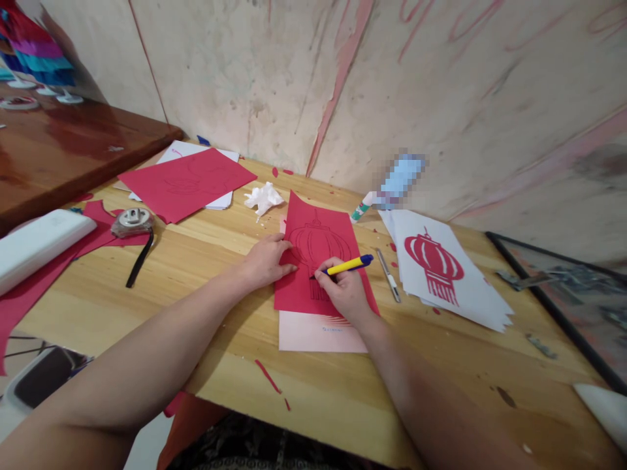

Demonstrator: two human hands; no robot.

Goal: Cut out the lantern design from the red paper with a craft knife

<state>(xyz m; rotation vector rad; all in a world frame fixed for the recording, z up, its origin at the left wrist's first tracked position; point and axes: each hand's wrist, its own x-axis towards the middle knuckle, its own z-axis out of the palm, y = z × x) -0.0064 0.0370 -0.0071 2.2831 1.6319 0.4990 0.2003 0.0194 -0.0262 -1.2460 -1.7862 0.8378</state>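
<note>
My right hand (347, 292) grips a yellow pen (347, 266) with a blue end, its tip down on a red paper sheet (292, 295). Dark lines on that sheet form a lantern outline (321, 243), and the tip is at the tassel below it. On the sheet's left edge rests my left hand (267, 262), fingers apart and holding nothing. A pale sheet (301, 336) with red marks and small writing sticks out underneath. To the right, a white sheet (470, 294) carries a red lantern picture (434, 261). Between the two lies a slim craft knife (388, 275).
A glue stick (362, 207) stands near the wall, by a blurred-out patch. Crumpled tissue (264, 198), another red sheet (206, 179), a tape measure (133, 222) and a white case (44, 248) lie leftward. A black-framed pane (563, 287) is at right. Red scraps (268, 376) dot the wooden table.
</note>
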